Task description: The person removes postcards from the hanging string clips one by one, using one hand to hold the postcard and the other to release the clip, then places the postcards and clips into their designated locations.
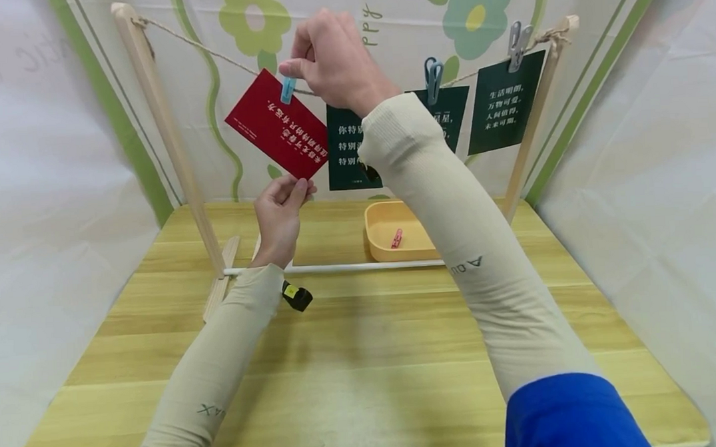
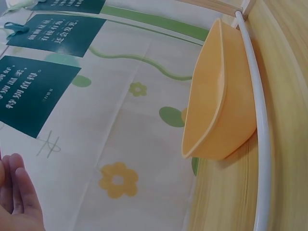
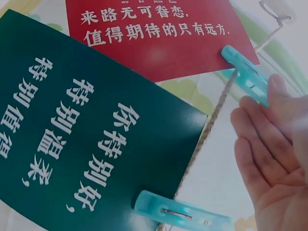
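A red card point(image 1: 277, 127) with white writing hangs tilted at the twine line point(image 1: 206, 49). My right hand point(image 1: 340, 67) pinches a light blue clothespin point(image 3: 246, 74) that sits over the card's edge at the twine. Below, my left hand point(image 1: 278, 217) holds the card's bottom corner between thumb and fingers. In the left wrist view only part of the left hand point(image 2: 19, 197) shows, without the card. Beside the red card hangs a dark green card point(image 3: 91, 125), clipped by another light blue clothespin point(image 3: 180, 211); my right forearm partly hides it in the head view.
Two more green cards hang to the right, under a grey-blue clothespin point(image 1: 433, 80) and a grey clothespin point(image 1: 518, 46). Wooden posts point(image 1: 171, 138) carry the twine, joined low by a white rod point(image 1: 348, 267). A yellow tray point(image 1: 383, 254) behind it holds a pink clothespin point(image 1: 397, 238).
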